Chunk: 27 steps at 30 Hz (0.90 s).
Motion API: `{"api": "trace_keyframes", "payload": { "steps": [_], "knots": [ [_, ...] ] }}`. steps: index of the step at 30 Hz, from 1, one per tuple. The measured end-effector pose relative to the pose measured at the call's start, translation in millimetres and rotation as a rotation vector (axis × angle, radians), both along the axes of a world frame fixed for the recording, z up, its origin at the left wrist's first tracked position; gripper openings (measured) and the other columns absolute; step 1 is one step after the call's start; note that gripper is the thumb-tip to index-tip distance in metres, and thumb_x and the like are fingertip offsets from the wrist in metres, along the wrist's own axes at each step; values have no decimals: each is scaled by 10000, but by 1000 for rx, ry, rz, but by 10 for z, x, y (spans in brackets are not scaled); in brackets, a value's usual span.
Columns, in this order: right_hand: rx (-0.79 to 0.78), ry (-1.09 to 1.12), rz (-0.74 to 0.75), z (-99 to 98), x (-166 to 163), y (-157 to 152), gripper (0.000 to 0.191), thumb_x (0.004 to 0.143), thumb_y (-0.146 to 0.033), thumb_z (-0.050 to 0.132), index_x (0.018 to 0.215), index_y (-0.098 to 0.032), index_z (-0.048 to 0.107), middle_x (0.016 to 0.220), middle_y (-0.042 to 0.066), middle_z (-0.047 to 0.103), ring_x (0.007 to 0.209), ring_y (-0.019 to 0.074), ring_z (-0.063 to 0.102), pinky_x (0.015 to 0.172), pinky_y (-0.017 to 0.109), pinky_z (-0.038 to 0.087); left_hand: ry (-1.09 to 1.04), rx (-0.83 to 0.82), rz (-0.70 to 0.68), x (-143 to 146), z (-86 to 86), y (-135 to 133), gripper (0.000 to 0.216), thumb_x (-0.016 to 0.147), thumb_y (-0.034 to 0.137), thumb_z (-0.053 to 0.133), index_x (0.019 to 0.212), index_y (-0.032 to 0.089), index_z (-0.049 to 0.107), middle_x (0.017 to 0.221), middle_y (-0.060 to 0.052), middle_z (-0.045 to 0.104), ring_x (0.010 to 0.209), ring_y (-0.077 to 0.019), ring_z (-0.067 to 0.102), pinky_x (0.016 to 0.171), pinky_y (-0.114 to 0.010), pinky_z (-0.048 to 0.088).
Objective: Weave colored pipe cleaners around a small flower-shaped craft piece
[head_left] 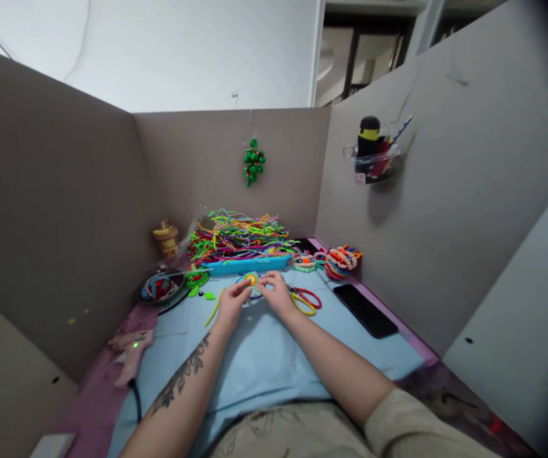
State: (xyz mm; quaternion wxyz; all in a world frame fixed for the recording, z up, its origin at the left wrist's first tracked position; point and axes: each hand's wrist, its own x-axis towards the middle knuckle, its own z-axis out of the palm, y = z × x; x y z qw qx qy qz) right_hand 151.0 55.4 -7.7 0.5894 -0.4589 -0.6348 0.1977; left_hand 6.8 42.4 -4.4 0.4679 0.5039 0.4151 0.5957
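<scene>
Over the blue cloth, my left hand (234,303) pinches the side of a small yellow-orange pipe-cleaner coil (252,279). My right hand (276,296) comes in from the other side with its fingers bent and pressed together at the same coil. Under the fingers, part of a pale, bluish ring shape shows, too small to make out. Just right of my right hand lie scissors with red and yellow handles (308,301). A loose yellow pipe cleaner (213,310) rests left of my left hand, near small green pieces (210,296).
Behind my hands, a blue tray (250,264) bears a heap of coloured pipe cleaners (243,232). A pink glue gun (133,353) and a dark bowl (175,294) are on the left. At right are a black phone (365,310) and a striped pipe-cleaner figure (339,262). Grey partitions (231,152) surround the table.
</scene>
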Motion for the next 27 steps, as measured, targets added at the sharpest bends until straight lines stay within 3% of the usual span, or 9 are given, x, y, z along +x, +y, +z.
{"api": "trace_keyframes", "payload": {
  "steps": [5,9,13,16,19,21,23,25,27],
  "knots": [
    [68,-50,88,74,-17,-99,226,812,-322,525,949,-215,669,856,47,577,821,168,541,773,296,438,-29,3,96,-15,10,20,436,560,339,756,930,117,692,730,-64,680,626,-145,574,592,-254,425],
    [64,-112,223,93,-59,-153,171,790,-329,556,771,-206,673,685,8,594,683,152,536,665,272,435,12,51,122,-45,-54,74,364,562,321,749,864,123,701,803,-87,691,715,-181,607,658,-279,451],
    [50,130,197,159,-13,-218,178,763,-345,584,710,-192,657,702,21,628,669,155,553,644,275,443,155,47,346,-182,-145,192,252,570,293,724,767,137,714,723,-69,680,691,-192,601,664,-293,443],
    [7,287,236,221,78,-263,157,722,-339,627,679,-189,651,739,37,652,701,170,574,655,292,459,74,4,479,-303,-199,288,247,562,266,724,768,129,709,736,-79,680,695,-189,602,674,-303,441],
    [-34,373,365,249,145,-252,133,700,-322,646,703,-190,654,743,39,654,696,165,571,650,293,462,-42,5,470,-347,-214,331,297,530,271,748,776,110,704,722,-86,677,663,-173,602,650,-293,441],
    [-45,419,462,239,158,-207,187,711,-304,629,870,-207,652,803,36,652,707,150,562,664,288,458,-80,2,440,-331,-193,321,348,503,288,766,789,100,701,716,-85,674,635,-158,593,614,-276,439],
    [-51,387,510,204,150,-145,361,710,-267,613,1069,-237,584,879,31,635,739,141,553,677,282,451,-102,-20,375,-293,-154,289,420,491,317,776,837,93,697,723,-82,672,596,-137,572,559,-250,425],
    [-46,240,445,143,122,-88,421,690,-219,608,1108,-247,561,877,22,611,745,140,540,678,281,441,-113,-52,293,-246,-107,241,479,501,346,774,901,95,690,715,-69,667,543,-110,538,501,-224,397],
    [-15,38,309,75,76,-50,321,674,-187,607,992,-228,623,831,17,585,726,142,519,690,289,431,-97,-69,220,-193,-63,185,495,527,360,762,946,109,684,682,-45,657,501,-89,500,466,-209,370]
  ]
}}
